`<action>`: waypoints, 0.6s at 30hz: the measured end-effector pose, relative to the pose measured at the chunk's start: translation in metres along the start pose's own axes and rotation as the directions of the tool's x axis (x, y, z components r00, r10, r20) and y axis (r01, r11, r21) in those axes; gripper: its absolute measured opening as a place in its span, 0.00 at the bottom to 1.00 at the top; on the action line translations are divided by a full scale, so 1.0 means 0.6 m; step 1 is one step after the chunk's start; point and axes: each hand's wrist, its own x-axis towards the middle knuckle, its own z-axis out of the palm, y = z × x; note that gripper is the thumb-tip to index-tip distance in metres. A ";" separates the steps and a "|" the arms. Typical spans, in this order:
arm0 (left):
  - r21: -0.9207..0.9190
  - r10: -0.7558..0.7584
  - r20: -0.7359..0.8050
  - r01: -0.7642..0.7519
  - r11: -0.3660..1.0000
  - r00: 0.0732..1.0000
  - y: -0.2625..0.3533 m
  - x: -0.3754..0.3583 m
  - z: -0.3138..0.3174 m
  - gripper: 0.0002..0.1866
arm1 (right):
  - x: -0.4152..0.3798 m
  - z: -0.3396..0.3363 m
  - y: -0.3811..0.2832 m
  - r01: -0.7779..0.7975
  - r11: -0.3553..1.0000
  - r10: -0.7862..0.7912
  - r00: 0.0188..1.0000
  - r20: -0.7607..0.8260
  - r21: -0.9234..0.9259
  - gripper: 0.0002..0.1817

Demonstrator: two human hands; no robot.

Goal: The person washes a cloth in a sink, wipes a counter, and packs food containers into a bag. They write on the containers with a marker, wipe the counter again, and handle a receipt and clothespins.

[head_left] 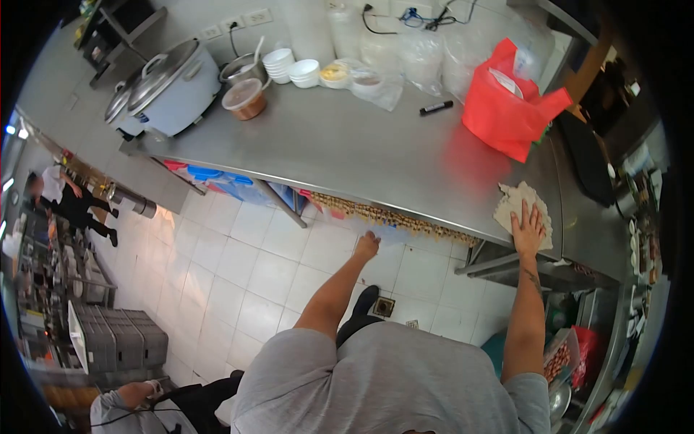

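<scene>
My right hand (529, 228) lies flat with its fingers spread on a beige cloth (512, 197). The cloth is spread at the right end of the steel table (347, 152), near its front edge. My left hand (367, 246) hangs low in front of the table, over the tiled floor, with its fingers curled in. I see nothing held in it. A red plastic bag (499, 101) stands on the table beyond the cloth, with something white showing in its opening. To the left of the bag lies a black marker (436, 108).
Large cookers (173, 90), a lidded tub (244, 100) and stacked white bowls (279, 66) stand at the table's left. Clear plastic bags (421, 61) line the wall. Crates (119, 336) and people (61, 192) are to my left. Below the table hang brown strips (390, 217).
</scene>
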 end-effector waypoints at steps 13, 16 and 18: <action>0.147 0.184 0.588 -0.327 0.933 0.788 0.174 -0.111 -0.101 0.16 | -0.049 0.009 -0.187 0.156 0.982 -0.157 0.988 -0.005 0.107 0.40; 0.169 0.569 0.383 -0.660 0.732 0.728 0.295 -0.097 -0.117 0.16 | -0.088 -0.019 -0.175 0.228 0.880 -0.241 0.970 -0.023 0.417 0.37; 0.160 0.673 0.232 -0.710 0.686 0.702 0.367 -0.099 -0.122 0.16 | -0.124 -0.025 -0.126 0.194 0.699 -0.082 0.978 -0.193 0.688 0.34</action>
